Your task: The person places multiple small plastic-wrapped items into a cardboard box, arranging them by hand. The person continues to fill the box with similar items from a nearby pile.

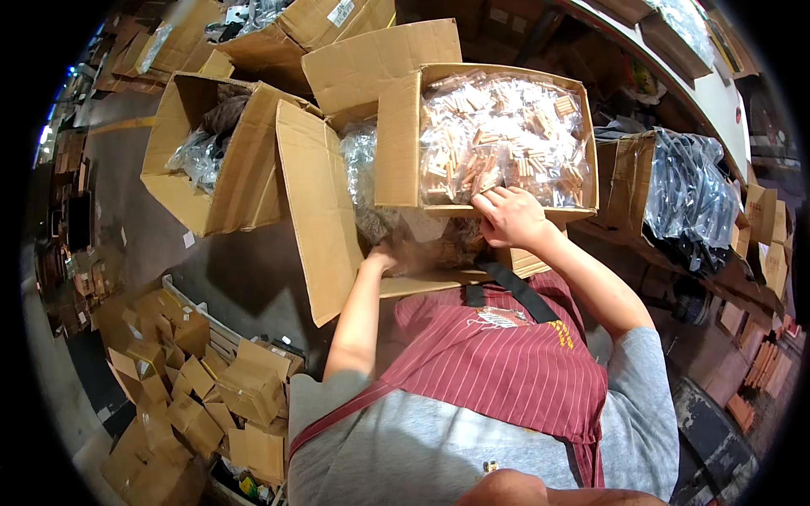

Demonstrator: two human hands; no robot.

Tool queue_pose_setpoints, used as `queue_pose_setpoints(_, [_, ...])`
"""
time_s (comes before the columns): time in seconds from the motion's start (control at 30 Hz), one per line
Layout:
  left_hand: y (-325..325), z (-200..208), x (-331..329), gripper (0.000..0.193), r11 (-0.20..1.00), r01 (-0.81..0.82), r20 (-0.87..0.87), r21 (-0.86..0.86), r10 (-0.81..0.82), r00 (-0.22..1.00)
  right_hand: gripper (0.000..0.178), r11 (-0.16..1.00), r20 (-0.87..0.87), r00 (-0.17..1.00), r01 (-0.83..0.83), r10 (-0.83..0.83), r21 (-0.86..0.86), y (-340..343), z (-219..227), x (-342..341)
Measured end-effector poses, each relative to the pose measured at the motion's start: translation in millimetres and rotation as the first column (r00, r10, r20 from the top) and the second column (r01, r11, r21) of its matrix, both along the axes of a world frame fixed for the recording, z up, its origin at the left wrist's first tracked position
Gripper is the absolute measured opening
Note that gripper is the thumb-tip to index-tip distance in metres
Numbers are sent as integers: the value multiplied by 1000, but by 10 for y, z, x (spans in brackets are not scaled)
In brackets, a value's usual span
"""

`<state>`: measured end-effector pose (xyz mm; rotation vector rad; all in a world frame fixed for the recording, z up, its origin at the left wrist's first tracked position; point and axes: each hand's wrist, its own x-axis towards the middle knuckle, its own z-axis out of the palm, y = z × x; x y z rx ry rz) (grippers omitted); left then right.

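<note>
An upper cardboard box (396, 148) is full of clear plastic bags of short wooden dowels (531, 126). At its near rim is my right hand (513, 218), closed with the fingers curled over the cardboard edge beside the bags. Below and partly under it stands a larger open cardboard box (316, 202) with its flaps spread. Clear plastic bags (361, 160) show along its left inside. My left hand (385, 256) reaches into this lower box at its near left corner. Its fingers are hidden among brownish, blurred contents.
To the left, an open carton (253, 169) holds plastic-wrapped items. Another carton (312, 34) stands behind. At right, a box (624, 173) holds dark items in clear bags (692, 194), near a white tabletop (675, 67). Empty cartons (245, 388) pile up at lower left.
</note>
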<state>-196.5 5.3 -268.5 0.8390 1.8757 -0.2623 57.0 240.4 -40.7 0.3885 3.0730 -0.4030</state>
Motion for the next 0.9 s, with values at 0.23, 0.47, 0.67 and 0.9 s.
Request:
queue_pose_setpoints(0.23, [381, 27, 306, 52, 984, 169, 50, 56, -171, 984, 32, 999, -68, 998, 12, -10, 36, 7, -15, 36])
queue_pose_setpoints(0.47, [683, -15, 1296, 52, 973, 185, -124, 135, -168, 978, 24, 997, -156, 987, 44, -33, 67, -97, 10, -62])
queue_pose_setpoints(0.67, [670, 174, 1066, 49, 936, 185, 110, 298, -227, 968, 19, 994, -148, 987, 75, -62, 82, -100, -6, -84])
queue_pose_setpoints(0.9, [104, 1062, 224, 38, 821, -474, 54, 320, 483, 874, 19, 994, -99, 992, 81, -73, 74, -87, -14, -93])
